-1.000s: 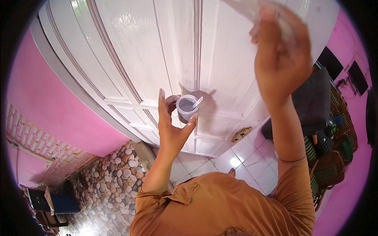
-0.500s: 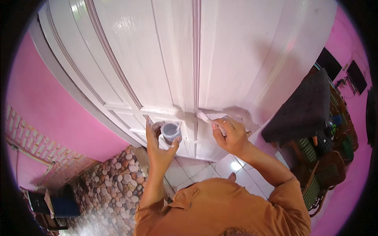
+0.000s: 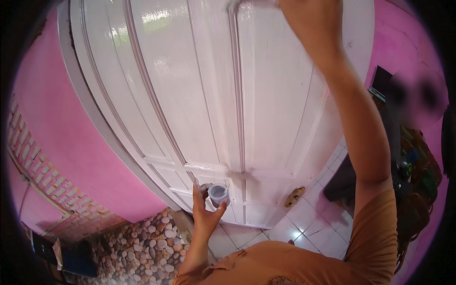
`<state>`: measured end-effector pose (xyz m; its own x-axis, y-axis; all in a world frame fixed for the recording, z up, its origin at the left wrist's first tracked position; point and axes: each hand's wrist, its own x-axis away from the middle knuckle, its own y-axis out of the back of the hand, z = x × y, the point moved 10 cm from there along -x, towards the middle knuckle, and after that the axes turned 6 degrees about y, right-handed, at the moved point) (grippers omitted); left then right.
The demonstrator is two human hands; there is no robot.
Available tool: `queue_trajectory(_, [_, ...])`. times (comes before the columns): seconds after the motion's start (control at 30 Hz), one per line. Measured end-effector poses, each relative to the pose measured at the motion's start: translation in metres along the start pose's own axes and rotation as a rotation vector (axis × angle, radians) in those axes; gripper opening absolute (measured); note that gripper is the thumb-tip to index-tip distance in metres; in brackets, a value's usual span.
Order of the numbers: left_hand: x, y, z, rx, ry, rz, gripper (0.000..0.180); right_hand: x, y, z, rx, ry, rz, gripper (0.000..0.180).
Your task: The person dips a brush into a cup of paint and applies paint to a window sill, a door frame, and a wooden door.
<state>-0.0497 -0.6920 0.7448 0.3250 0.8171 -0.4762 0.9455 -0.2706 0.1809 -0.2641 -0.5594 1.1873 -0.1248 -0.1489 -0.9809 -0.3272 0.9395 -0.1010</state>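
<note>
My left hand [image 3: 204, 214] holds a small round cup [image 3: 218, 194] of whitish paint close to the lower panels of a white panelled door [image 3: 190, 95]. My right arm stretches up the door. My right hand [image 3: 308, 21] is at the top edge of the view, shut on a pale, blurred brush [image 3: 244, 4] that touches the door's upper part. The brush's tip is cut off by the frame edge.
A brass door handle [image 3: 294, 196] sits low on the door's right side. Pink walls [image 3: 52, 118] flank the door, with brick below on the left. There is pebble paving [image 3: 137, 247] at lower left and white floor tiles [image 3: 313, 228] under the door. Dark furniture with clutter [image 3: 408, 161] stands at right.
Half a second ago my right hand was down beside the cup. It has since swung up to the top of the door with the brush. My left hand keeps the cup low.
</note>
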Motion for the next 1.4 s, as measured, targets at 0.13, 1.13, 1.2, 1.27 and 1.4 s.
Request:
queue_trajectory(0.13, [-0.002, -0.014, -0.010, 0.025, -0.047, 0.052, 0.106, -0.055, 0.022, 0.004, 0.128, 0.135, -0.114, 0.016])
queue_trajectory(1.13, [0.027, -0.004, 0.026, 0.105, 0.085, -0.007, 0.106, 0.384, 0.031, 0.058, -0.083, -0.386, 0.654, 0.016])
queue_trajectory(1.2, [0.031, 0.000, 0.033, 0.112, 0.106, -0.014, 0.106, 0.386, 0.036, 0.067, -0.067, -0.383, 0.662, 0.016])
queue_trajectory(1.27, [0.034, 0.003, 0.040, 0.124, 0.128, -0.025, 0.106, 0.388, 0.036, 0.069, -0.052, -0.377, 0.676, 0.016])
queue_trajectory(1.4, [0.038, 0.011, 0.039, 0.037, 0.107, -0.056, 0.105, 0.394, 0.044, 0.071, 0.032, -0.343, 0.730, 0.015])
